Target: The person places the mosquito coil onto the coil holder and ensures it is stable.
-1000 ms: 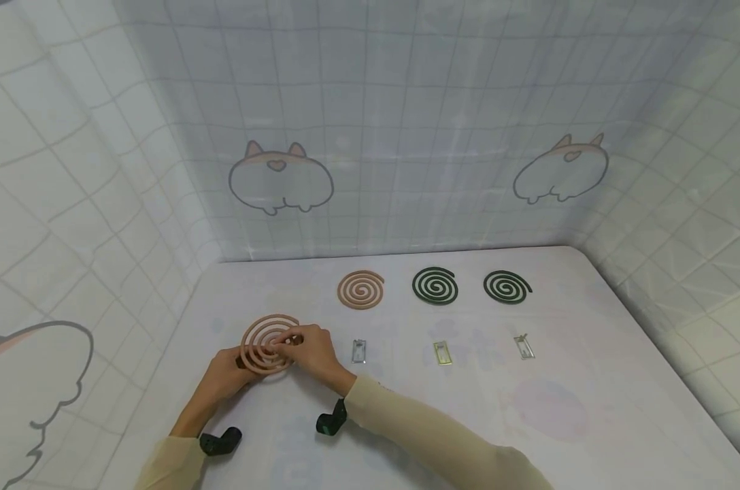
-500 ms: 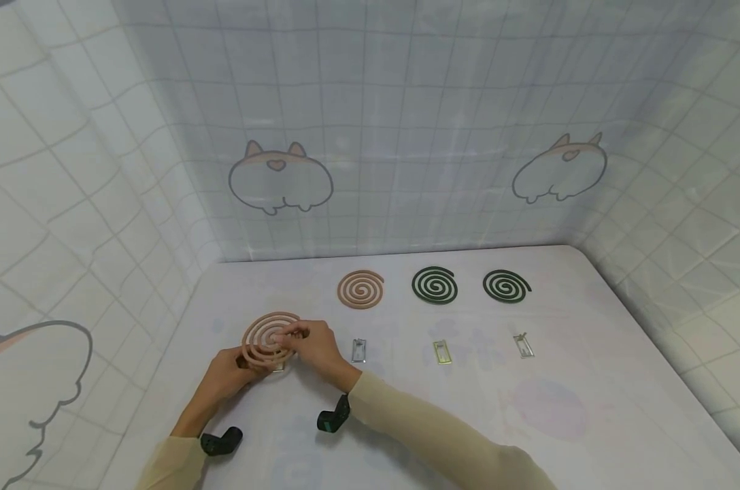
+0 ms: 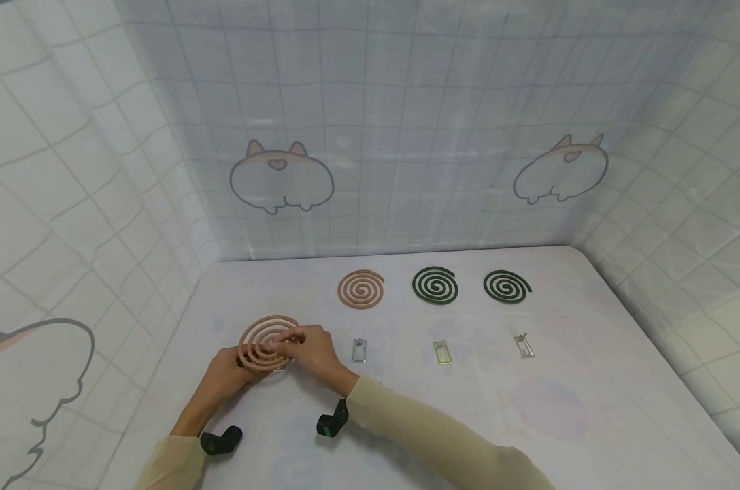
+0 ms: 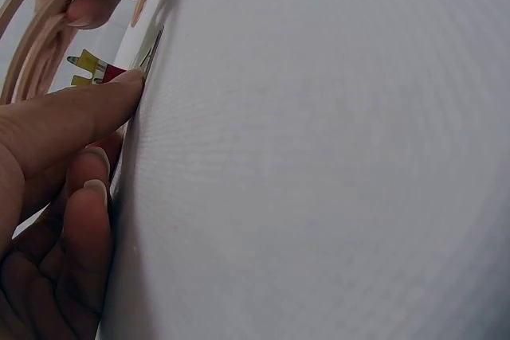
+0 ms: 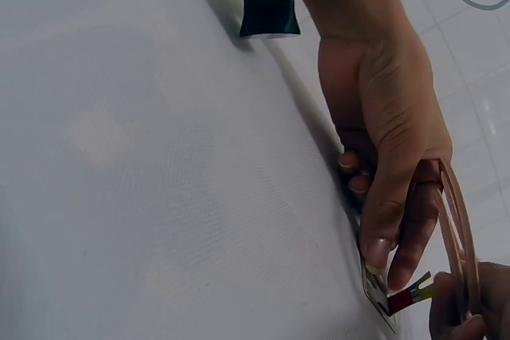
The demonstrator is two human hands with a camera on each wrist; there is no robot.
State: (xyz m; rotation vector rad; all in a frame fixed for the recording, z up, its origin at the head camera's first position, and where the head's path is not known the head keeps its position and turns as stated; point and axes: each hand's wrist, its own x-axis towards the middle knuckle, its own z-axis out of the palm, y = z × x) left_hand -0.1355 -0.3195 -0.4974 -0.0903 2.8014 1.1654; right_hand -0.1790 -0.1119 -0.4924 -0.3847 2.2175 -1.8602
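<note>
Table [image 3: 443, 415] below us: our left hand [image 3: 228, 372] pinches a small metal stand [image 5: 379, 286], above it a tilted brown coil [image 3: 264, 342] is gripped in the closed fingertips of our right hand [image 3: 313, 348], and farther right lie two green coils [image 3: 435, 286]

The place looked like a small recording booth, though one could not tell what room lay around it. Grid-patterned sheeting [image 3: 382, 88] rose behind the white surface [image 3: 596, 449] and along both sides, its creases and sheen showing thin, hung material (cartoon corgi rumps [image 3: 281, 180] were printed on it). Mosquito coils [image 3: 435, 286] and little metal coil stands [image 3: 442, 352] lay spaced in rows, as at a staged station, and dark wrist cameras [image 3: 222, 442] jutted beside a person's pale sleeves [image 3: 431, 430].
</note>
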